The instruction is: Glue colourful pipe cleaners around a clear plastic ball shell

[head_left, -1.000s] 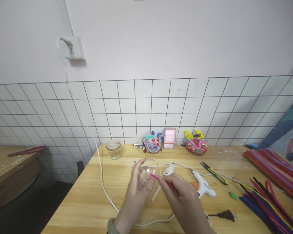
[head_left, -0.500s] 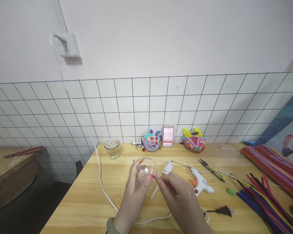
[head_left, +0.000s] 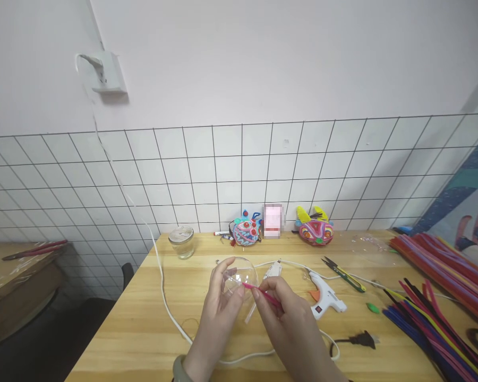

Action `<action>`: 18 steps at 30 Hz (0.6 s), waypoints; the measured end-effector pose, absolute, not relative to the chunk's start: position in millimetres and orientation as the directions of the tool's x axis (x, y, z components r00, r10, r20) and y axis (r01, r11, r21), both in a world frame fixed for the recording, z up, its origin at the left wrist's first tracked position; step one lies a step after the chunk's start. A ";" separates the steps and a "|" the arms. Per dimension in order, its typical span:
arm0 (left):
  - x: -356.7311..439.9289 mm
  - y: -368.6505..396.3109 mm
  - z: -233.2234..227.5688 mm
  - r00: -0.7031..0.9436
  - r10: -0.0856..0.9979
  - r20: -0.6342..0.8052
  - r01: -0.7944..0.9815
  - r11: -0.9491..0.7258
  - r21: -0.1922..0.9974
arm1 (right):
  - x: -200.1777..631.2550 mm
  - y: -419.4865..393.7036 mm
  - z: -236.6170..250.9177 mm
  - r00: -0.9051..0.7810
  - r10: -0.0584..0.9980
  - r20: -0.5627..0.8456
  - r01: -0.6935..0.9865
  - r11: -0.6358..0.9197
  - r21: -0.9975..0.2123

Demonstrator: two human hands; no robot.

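My left hand point(head_left: 219, 310) is closed around a clear plastic ball point(head_left: 245, 268), thumb in front and fingers behind its left side. In my right hand point(head_left: 289, 313) a thin pink pipe cleaner point(head_left: 249, 286) is pinched between thumb and forefinger. Its tip lies against the front of the ball, close to my left thumb; whether it enters the ball I cannot tell. Behind my right hand lies a small white glue gun point(head_left: 273, 269), partly hidden. A second white glue gun point(head_left: 322, 297) with an orange trigger rests to the right of that hand.
Thread snips point(head_left: 344, 275), a black plug point(head_left: 362, 339) and bundles of pipe cleaners point(head_left: 422, 323) lie on the right. Two decorated masks point(head_left: 247, 231) point(head_left: 316, 232) stand by the wall. A glass point(head_left: 182, 244) stands back left. A white cord point(head_left: 163, 289) loops across the table.
My right hand has turned slightly, and more of the pink pipe cleaner shows against the ball. My left hand keeps its hold. The whole view has shifted a little.
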State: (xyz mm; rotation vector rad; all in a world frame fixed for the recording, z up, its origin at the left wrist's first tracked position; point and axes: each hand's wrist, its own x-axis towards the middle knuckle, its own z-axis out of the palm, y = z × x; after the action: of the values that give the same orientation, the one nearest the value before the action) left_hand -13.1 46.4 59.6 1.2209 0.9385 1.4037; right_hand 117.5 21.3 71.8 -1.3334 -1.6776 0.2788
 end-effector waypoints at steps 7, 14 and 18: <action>-12.4 46.5 59.9 0.026 0.979 0.203 -0.210 -0.193 0.958 | 117.8 20.0 67.7 0.014 0.845 0.535 0.665 0.392 -0.636; -11.3 46.7 59.8 -0.001 0.980 0.200 -0.223 -0.195 0.955 | 117.9 21.3 67.6 -0.003 0.836 0.549 0.684 0.402 -0.608; -11.3 46.7 60.2 -0.010 0.982 0.189 -0.235 -0.186 0.954 | 117.5 19.7 67.2 -0.015 0.851 0.525 0.679 0.394 -0.619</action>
State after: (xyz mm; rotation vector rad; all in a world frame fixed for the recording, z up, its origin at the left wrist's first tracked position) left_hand -11.3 46.7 60.2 1.1697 0.9259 1.4401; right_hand 117.5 19.7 67.2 -1.3422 -1.7486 0.2382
